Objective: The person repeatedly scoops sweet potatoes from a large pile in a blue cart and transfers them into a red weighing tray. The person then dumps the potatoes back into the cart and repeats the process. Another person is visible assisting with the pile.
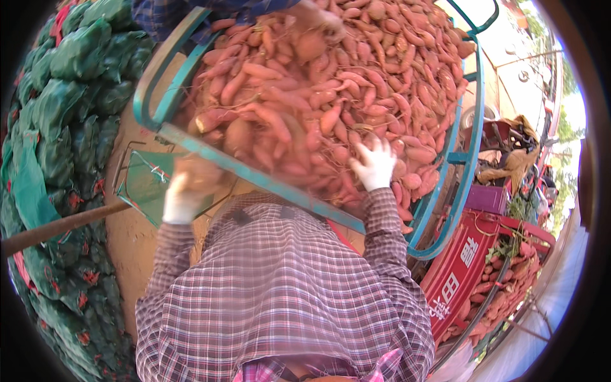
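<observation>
My right hand (376, 164), in a white glove, lies with fingers spread on a heap of red-skinned sweet potatoes (329, 117), gripping none of them. The heap fills a cart edged by a blue-green metal rail (258, 176). My left hand (184, 196), also gloved, is outside the rail beside an open green mesh bag (150, 179). Motion blurs it; a brownish patch shows at its fingers, and I cannot tell whether this is a sweet potato or the glove. The bag's mouth hangs at a thin metal frame (119, 164).
Filled green mesh sacks (71, 114) are stacked along the left, with a rusty pole (67, 227) jutting in front. Across the heap, another person's blurred hand (317, 19) reaches in. A red vehicle bed (460, 277), bearing writing, holds more sweet potatoes (501, 291) at right.
</observation>
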A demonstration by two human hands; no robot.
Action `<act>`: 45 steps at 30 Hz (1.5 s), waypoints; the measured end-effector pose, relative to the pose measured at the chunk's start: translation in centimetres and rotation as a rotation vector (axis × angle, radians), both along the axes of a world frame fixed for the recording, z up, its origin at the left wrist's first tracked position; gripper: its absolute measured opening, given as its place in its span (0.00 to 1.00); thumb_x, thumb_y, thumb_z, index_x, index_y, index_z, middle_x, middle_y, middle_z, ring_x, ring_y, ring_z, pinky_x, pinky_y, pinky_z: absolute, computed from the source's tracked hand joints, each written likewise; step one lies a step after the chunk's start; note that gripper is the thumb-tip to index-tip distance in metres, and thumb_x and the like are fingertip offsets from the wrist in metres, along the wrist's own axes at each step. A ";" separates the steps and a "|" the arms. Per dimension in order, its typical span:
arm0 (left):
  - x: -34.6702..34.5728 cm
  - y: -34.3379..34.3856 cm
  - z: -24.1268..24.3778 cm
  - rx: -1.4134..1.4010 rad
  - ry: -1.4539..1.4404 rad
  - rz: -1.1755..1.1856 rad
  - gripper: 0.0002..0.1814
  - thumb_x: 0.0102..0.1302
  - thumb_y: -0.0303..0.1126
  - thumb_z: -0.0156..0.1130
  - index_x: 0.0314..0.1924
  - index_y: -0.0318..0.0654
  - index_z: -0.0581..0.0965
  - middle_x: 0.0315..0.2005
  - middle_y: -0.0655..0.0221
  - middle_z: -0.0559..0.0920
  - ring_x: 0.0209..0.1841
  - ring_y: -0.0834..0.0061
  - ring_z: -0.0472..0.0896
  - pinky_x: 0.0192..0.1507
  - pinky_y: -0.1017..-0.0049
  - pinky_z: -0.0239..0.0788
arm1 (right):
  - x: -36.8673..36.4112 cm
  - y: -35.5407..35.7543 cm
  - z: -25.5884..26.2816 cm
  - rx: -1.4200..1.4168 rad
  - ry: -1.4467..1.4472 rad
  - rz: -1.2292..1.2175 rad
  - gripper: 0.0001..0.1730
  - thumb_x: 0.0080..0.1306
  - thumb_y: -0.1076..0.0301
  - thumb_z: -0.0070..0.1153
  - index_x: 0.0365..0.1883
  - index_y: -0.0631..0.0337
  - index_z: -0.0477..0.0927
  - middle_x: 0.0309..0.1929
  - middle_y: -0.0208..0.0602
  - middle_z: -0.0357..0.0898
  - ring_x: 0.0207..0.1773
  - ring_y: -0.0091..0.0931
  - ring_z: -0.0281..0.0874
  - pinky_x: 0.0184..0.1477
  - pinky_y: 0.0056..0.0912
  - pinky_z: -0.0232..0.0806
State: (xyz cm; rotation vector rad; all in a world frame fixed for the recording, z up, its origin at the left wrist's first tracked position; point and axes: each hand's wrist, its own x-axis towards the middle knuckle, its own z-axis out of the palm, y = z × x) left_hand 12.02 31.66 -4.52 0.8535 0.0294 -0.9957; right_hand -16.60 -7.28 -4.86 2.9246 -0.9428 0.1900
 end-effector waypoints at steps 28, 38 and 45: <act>-5.8 -12.4 -4.6 0.028 0.080 -0.064 0.20 0.70 0.38 0.64 0.56 0.34 0.74 0.42 0.59 0.81 0.43 0.60 0.84 0.48 0.57 0.80 | 22.2 6.7 0.0 0.011 -0.185 0.243 0.40 0.56 0.54 0.68 0.68 0.50 0.72 0.62 0.43 0.75 0.62 0.43 0.74 0.55 0.61 0.68; -3.9 -5.8 -2.8 0.022 0.261 0.149 0.22 0.74 0.44 0.61 0.56 0.34 0.74 0.38 0.62 0.80 0.42 0.61 0.81 0.47 0.57 0.76 | 14.2 -0.9 0.3 0.162 0.166 -0.143 0.41 0.55 0.48 0.68 0.65 0.55 0.73 0.47 0.44 0.81 0.50 0.43 0.80 0.48 0.52 0.73; -4.6 -4.7 -3.6 -0.052 0.398 0.165 0.19 0.72 0.44 0.61 0.48 0.34 0.74 0.34 0.61 0.77 0.36 0.61 0.78 0.39 0.59 0.72 | 21.4 -0.2 1.2 -0.106 -0.216 0.148 0.14 0.56 0.60 0.62 0.40 0.50 0.82 0.37 0.34 0.84 0.39 0.37 0.83 0.44 0.45 0.73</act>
